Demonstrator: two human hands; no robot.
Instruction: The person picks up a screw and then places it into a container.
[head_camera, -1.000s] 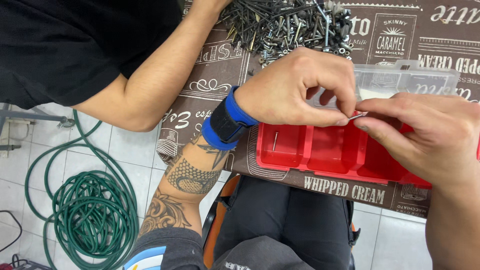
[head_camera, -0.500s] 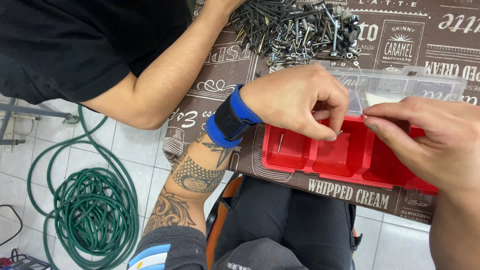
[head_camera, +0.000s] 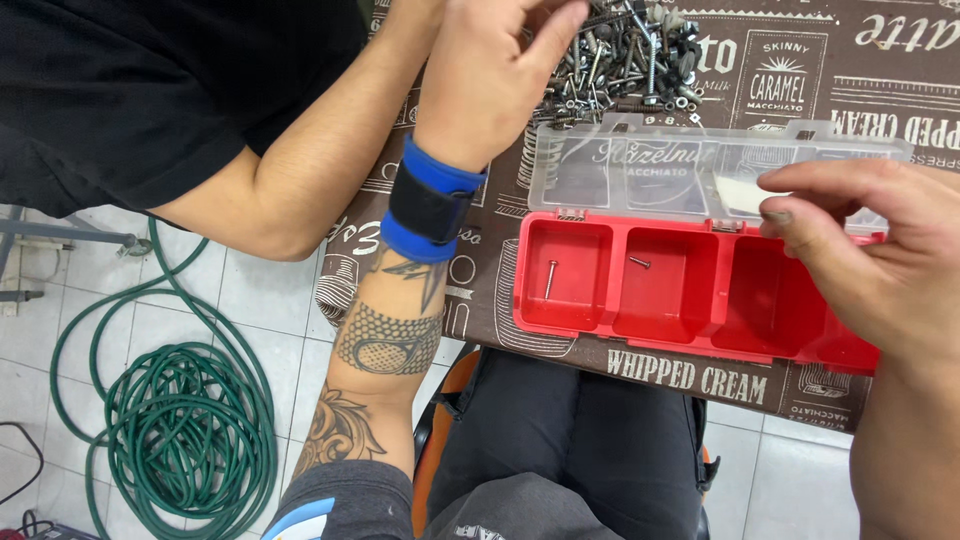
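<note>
Left hand (head_camera: 495, 75) is up over the near edge of the screw pile (head_camera: 625, 50), fingers spread and loosely bent, tips reaching into the hardware. Can't tell if it has pinched a piece yet; the fingertips run out of the top of the frame. A blue and black wrist strap (head_camera: 430, 200) sits on that arm, tattoos below it on the forearm.

Right hand (head_camera: 870, 260) hovers over the right end of the red tray (head_camera: 690, 340), thumb and forefinger held near each other but apart, nothing seen between them, so it looks released.

The tray has a row of compartments. Leftmost holds one long screw (head_camera: 550, 278), lying roughly upright in the picture. Next one holds a short dark screw (head_camera: 640, 262) near its back wall. The compartment under the right hand is partly hidden. The clear lid (head_camera: 640, 170) is flipped open behind the tray, lying flat betw. tray and pile, w/ a pale scrap showing through near the right fingers.

All of it rests on a brown printed cloth (head_camera: 900, 70). Another person in a black shirt (head_camera: 130, 90) leans in from the upper left, bare forearm crossing just beside the left wrist. On the tiled floor at left lies a coiled green hose (head_camera: 185, 440).
</note>
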